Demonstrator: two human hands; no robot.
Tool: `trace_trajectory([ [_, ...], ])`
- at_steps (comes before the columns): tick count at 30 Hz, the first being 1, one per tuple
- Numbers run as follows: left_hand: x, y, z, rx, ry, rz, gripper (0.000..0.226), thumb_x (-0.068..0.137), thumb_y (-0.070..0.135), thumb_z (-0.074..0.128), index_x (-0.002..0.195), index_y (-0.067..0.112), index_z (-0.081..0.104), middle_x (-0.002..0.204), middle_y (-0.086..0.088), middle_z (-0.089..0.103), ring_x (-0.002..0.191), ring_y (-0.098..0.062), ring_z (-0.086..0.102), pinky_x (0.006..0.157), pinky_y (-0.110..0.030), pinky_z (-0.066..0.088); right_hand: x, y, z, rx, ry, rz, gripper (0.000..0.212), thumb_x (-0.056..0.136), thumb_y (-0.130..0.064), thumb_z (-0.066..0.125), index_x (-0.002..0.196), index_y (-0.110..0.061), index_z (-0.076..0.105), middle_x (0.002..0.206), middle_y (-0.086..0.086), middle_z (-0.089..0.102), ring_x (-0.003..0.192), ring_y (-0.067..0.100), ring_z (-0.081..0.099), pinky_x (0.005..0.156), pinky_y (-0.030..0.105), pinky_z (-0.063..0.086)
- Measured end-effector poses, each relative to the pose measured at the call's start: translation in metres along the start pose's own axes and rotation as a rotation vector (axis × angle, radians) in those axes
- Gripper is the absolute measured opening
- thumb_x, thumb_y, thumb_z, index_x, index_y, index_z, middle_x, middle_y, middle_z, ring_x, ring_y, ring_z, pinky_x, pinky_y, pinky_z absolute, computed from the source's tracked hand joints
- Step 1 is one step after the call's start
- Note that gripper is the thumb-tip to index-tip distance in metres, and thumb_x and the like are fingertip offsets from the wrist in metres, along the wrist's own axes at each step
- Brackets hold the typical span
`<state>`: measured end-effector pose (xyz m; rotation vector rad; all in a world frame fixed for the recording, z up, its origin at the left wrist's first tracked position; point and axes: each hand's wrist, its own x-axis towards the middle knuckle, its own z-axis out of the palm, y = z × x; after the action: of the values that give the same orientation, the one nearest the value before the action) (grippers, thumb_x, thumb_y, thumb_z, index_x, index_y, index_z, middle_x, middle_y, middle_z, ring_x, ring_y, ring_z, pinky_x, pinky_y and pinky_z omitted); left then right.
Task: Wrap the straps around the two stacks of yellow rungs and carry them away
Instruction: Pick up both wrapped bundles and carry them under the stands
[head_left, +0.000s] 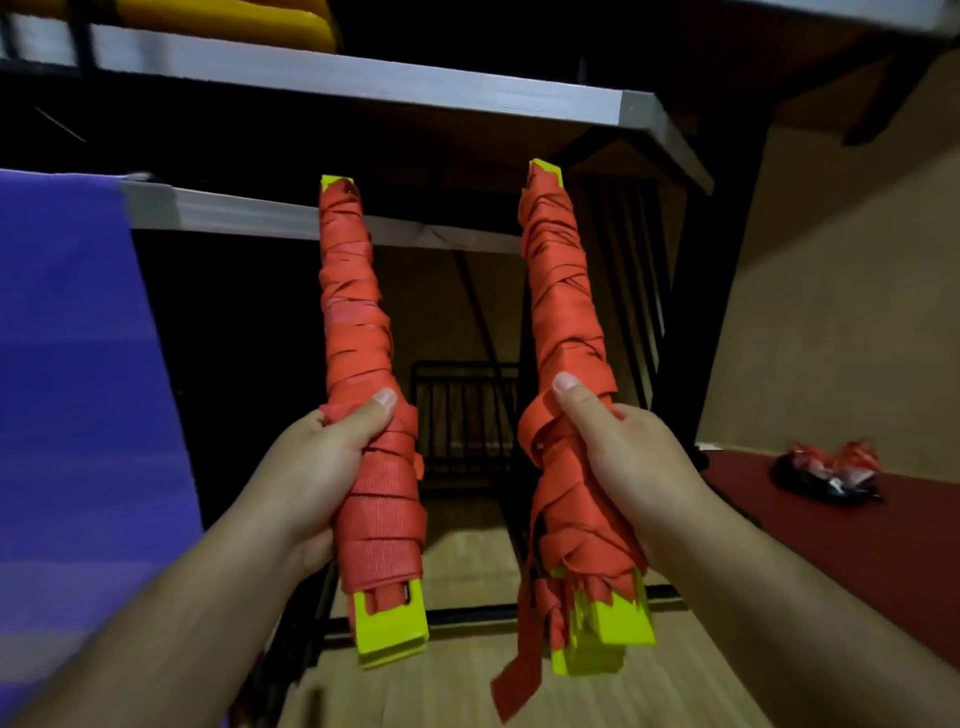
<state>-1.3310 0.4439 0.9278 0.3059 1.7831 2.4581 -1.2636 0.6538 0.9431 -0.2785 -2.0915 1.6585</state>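
Now | carry | left hand (311, 467) grips left stack (358, 322), right hand (639, 457) grips right stack (561, 291) | tuck dangling strap end (514, 675) first

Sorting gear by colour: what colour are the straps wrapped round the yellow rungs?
Orange-red straps, seen in the head view.

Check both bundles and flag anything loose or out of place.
The right bundle has a loose strap tail dangling below its yellow end, and its lower wraps look ragged. The left bundle is wound flat, with nothing hanging.
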Motion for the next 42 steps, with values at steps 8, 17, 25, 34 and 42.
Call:
trace_trajectory([
  [8, 0.183, -0.028, 0.037, -0.005, 0.029, -0.029, 0.043, 0.093, 0.029, 0.065, 0.122, -0.002, 0.059, 0.075, -0.023, 0.066, 0.052, -0.027, 0.064, 0.048, -0.039, 0.056, 0.202, 0.046, 0.027, -0.031, -0.044, -0.038, 0.050, 0.083, -0.064, 0.065, 0.085, -0.015, 0.074, 0.070, 0.001, 0.076, 0.065, 0.018, 0.074, 0.069, 0.032, 0.061],
  [17, 0.352, -0.014, 0.049, -0.023, 0.231, -0.051, 0.037, 0.091, 0.033, 0.066, 0.115, 0.005, 0.065, 0.070, -0.019, 0.068, 0.047, -0.027, 0.062, 0.046, -0.034, 0.053, 0.435, 0.045, 0.086, -0.010, -0.276, -0.046, 0.053, 0.077, -0.066, 0.069, 0.079, -0.013, 0.074, 0.072, 0.003, 0.076, 0.070, 0.021, 0.075, 0.081, 0.042, 0.061],
  [25, 0.493, 0.053, 0.039, 0.005, 0.249, 0.000, 0.029, 0.095, 0.035, 0.061, 0.108, 0.010, 0.065, 0.078, -0.027, 0.068, 0.051, -0.029, 0.064, 0.047, -0.036, 0.056, 0.585, -0.007, 0.153, -0.016, -0.382, -0.127, 0.051, 0.073, -0.054, 0.078, 0.088, -0.005, 0.074, 0.077, 0.012, 0.076, 0.068, 0.028, 0.075, 0.075, 0.045, 0.062],
  [34, 0.640, 0.119, 0.024, 0.069, 0.209, 0.003, 0.019, 0.096, 0.022, 0.056, 0.094, 0.003, 0.056, 0.091, -0.028, 0.057, 0.040, -0.029, 0.059, 0.037, -0.034, 0.052, 0.722, -0.068, 0.204, -0.026, -0.383, -0.217, 0.041, 0.066, -0.030, 0.084, 0.089, 0.000, 0.069, 0.081, 0.017, 0.074, 0.067, 0.029, 0.072, 0.071, 0.039, 0.061],
  [42, 0.749, 0.160, 0.034, 0.240, 0.333, 0.076, 0.028, 0.094, 0.016, 0.049, 0.072, 0.004, 0.061, 0.052, -0.014, 0.061, 0.044, -0.027, 0.062, 0.042, -0.035, 0.056, 0.853, -0.098, 0.236, -0.042, -0.519, -0.300, 0.017, 0.079, -0.017, 0.075, 0.069, -0.005, 0.070, 0.060, 0.009, 0.068, 0.047, 0.019, 0.062, 0.061, 0.033, 0.055],
])
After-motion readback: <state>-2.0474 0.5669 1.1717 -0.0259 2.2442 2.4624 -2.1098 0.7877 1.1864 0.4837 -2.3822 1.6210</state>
